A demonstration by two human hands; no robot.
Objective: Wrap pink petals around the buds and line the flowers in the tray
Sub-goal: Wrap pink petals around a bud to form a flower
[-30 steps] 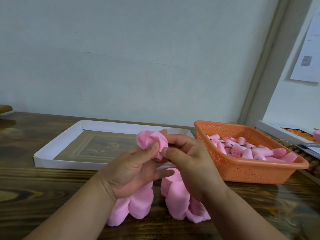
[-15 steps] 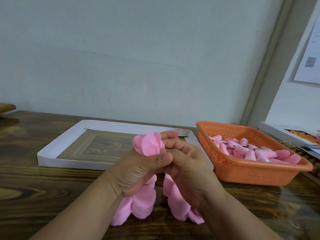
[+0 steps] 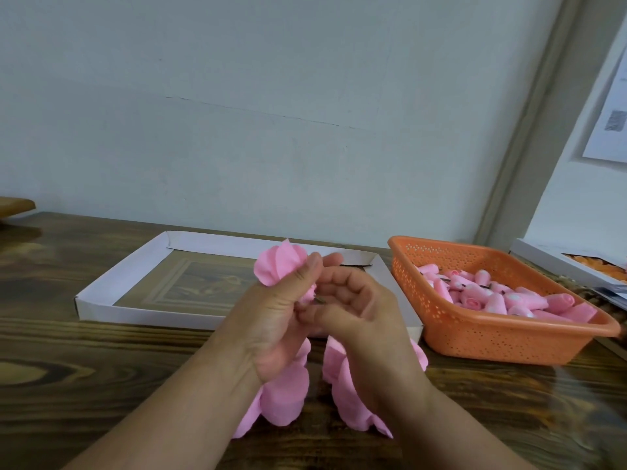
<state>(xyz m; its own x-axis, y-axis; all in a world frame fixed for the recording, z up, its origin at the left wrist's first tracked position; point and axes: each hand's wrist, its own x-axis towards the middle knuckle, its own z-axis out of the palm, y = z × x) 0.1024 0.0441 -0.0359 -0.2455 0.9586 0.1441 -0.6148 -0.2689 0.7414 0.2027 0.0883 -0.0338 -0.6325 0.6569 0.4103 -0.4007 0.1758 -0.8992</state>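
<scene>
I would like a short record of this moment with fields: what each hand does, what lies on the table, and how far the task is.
left hand: left hand grips the pink flower, petals up
right hand: right hand has fingers curled at the flower's stem; exact grip is unclear
loose petals: pink petals lie on the wooden table under the hands
tray: white tray behind the hands, no flowers seen in it
basket: orange basket at right holds pink buds
task state: flower not yet placed in tray
</scene>
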